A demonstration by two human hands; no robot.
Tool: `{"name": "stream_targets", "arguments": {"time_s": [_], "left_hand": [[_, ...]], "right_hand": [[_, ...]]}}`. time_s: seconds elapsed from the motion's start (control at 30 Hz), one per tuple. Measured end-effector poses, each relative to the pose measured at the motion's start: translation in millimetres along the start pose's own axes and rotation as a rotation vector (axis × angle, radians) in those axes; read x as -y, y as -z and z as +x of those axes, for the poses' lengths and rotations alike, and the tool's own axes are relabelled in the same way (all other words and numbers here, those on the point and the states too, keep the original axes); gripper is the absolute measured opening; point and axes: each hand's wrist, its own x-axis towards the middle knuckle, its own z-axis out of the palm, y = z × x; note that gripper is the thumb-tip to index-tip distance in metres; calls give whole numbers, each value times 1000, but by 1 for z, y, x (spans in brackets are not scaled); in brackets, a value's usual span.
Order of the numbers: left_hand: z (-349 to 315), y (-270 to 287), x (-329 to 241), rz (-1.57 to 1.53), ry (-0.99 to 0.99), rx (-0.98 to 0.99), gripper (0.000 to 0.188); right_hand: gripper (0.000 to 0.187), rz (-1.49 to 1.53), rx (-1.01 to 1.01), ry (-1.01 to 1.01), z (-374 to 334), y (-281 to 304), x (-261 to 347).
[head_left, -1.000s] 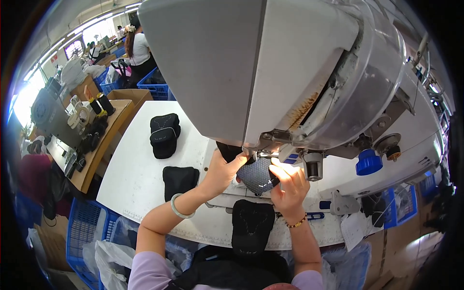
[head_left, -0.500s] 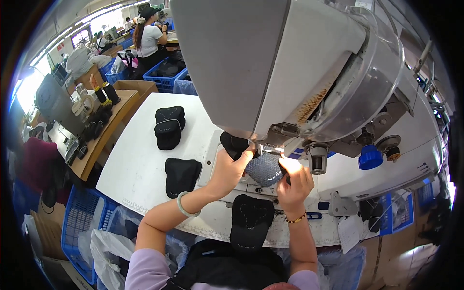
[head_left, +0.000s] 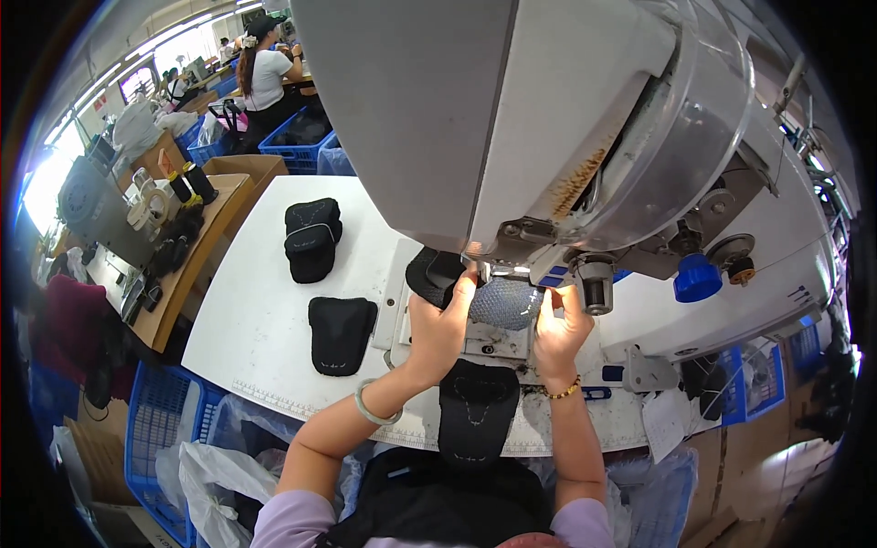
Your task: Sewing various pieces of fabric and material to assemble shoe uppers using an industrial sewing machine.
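Observation:
Under the head of the sewing machine (head_left: 429, 119) lies a black padded fabric piece with a grey textured panel (head_left: 502, 304), white stitch marks near its right end. My left hand (head_left: 440, 321) pinches its left side, thumb raised beside the presser area. The fingers of my right hand (head_left: 562, 336) are closed on its right edge. The needle itself is hidden by the machine head. Just in front of the machine's bed, a similar black piece with stitched lines (head_left: 478, 411) lies on the white table (head_left: 242, 315), overhanging its near edge.
On the table's left are another flat black piece (head_left: 343, 336) and a stack of black pieces (head_left: 312, 239). A blue crate (head_left: 151, 438) and plastic bags (head_left: 219, 475) sit below left. A second machine (head_left: 100, 205) stands far left. A co-worker (head_left: 266, 78) is at the back.
The grey-panelled piece has shifted back under the machine head, and less of its front shows. Both hands have moved with it. The whole view has also shifted slightly.

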Motion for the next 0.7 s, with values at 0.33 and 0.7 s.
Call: {"name": "stream_targets", "arguments": {"time_s": [0.33,0.7], "left_hand": [[-8,0,-8,-41,-55,-52,13],[51,51,-14,-236,667,401,31]], "right_hand": [[12,380,59,-349,-2,-14,-18],[16,494,64,-541,-8,-19,-35]]}}
